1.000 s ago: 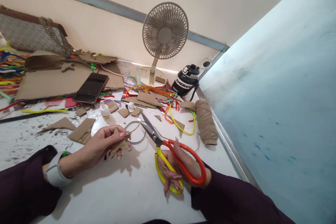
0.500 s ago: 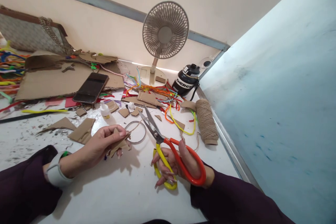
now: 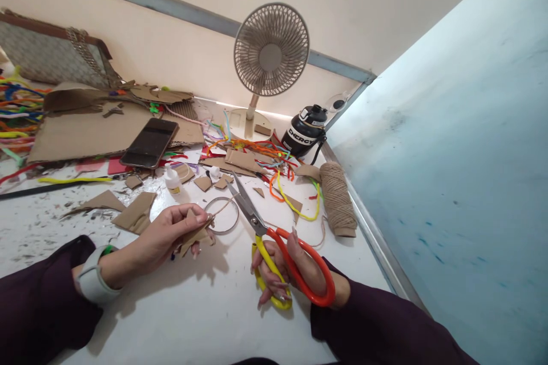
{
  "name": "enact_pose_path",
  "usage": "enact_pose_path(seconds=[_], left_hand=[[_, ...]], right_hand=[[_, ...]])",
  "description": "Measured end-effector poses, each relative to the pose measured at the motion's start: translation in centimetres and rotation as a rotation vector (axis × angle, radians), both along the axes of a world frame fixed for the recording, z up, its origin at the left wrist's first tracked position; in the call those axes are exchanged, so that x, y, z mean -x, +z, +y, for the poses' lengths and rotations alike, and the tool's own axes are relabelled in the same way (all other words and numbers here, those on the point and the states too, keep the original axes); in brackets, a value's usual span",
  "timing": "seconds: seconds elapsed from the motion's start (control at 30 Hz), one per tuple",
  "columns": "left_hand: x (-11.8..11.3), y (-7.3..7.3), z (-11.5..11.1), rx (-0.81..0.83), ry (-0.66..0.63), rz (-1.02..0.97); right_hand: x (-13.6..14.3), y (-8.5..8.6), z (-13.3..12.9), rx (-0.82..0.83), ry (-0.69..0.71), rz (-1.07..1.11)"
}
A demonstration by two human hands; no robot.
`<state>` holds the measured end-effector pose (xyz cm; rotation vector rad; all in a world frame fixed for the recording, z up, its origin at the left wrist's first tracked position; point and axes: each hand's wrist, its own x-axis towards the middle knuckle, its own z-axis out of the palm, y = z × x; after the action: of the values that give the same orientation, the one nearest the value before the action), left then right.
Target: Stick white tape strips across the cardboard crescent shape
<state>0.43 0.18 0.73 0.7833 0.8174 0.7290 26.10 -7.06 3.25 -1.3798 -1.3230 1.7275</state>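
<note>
Left hand [image 3: 173, 236] pinching cardboard piece [image 3: 194, 236], right hand [image 3: 295, 274] holding open scissors [image 3: 257, 225]

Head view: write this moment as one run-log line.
left hand: pinching cardboard piece, twine trailing | right hand: holding scissors, blades parted near twine | spool: right of scissors

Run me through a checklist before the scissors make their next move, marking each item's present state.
1. Right hand on both handles of the scissors: ok.
2. Blades apart: ok.
3. Left hand holding the cardboard piece: ok.
4. Left fingers away from the blades: ok.
5. String between the blades: cannot tell; it reaches them, but the crossing is unclear.
6. Table free of scraps: not ok.
</note>
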Motion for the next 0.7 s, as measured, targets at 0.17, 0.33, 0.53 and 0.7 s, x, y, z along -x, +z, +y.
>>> enact_pose_path(seconds=[0.17,0.33,0.53,0.7], left_hand=[[0.0,-0.3,0.2,-0.027,-0.018,0.025],[0.4,0.0,-0.2,-0.209,-0.126,0.163],[0.8,2.2,-0.8,-0.435,-0.273,0.393],[0.8,2.2,-0.7,-0.201,-0.226,0.268]], right_hand=[[0.7,-0.4,0.4,0.195,0.047,0.135],[0.1,0.0,2.0,0.087,-0.085,0.029],[-1.9,0.9,5.6,-0.252,0.072,-0.78],[-1.8,0.8,6.9,-0.487,0.185,-1.368]])
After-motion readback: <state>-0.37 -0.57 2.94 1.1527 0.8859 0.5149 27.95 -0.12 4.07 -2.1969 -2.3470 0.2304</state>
